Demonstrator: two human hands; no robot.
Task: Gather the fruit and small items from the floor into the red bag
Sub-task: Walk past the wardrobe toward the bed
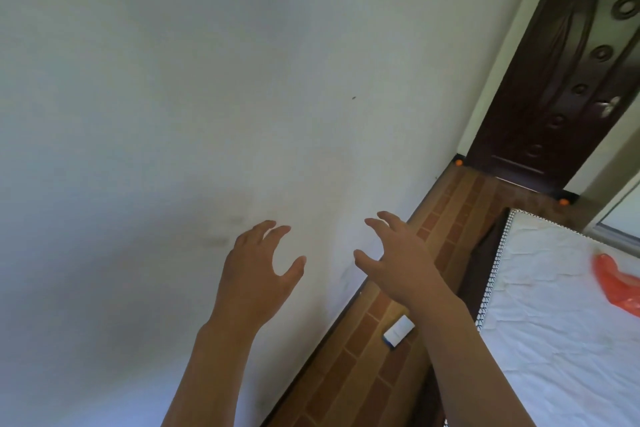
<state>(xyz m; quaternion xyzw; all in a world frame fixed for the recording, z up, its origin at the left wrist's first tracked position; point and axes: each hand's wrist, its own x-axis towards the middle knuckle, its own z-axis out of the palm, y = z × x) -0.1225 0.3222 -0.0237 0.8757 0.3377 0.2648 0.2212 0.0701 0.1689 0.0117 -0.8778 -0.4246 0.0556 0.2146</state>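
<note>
Both my hands are raised in front of the white wall, holding nothing. My left hand (258,265) has its fingers spread and loosely bent. My right hand (394,258) mirrors it a little to the right, also spread. A red plastic bag (614,282) lies crumpled on the white mattress (554,322) at the right edge. A small white box with a blue end (398,331) lies on the brick-patterned floor (349,378), just below my right forearm. Two small orange round items (458,162) (563,201) sit at the foot of the door.
A dark carved wooden door (561,80) stands at the upper right. The floor strip between wall and mattress is narrow. The view is tilted, with the wall filling most of it.
</note>
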